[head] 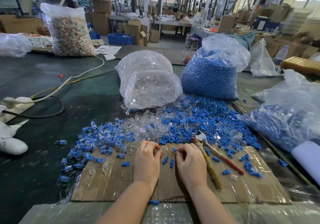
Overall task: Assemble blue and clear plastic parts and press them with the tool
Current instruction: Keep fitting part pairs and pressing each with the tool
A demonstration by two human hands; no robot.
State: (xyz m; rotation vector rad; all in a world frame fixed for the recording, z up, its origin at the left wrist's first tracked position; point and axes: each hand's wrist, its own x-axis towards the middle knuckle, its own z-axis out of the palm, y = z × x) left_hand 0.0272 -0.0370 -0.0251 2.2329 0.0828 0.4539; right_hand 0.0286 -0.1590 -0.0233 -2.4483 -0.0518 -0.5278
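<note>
Grip, right hand: fingertips pinch one blue part over the cardboard sheet. Grip, left hand: fingers curled round a clear part, mostly hidden. Pliers: lying just right of the right hand. Loose blue and clear parts: heaped on the worktop before two bags.

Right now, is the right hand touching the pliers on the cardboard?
Apart. The head view shows bare cardboard between the right hand and the pliers; the hand pinches a blue part.
</note>
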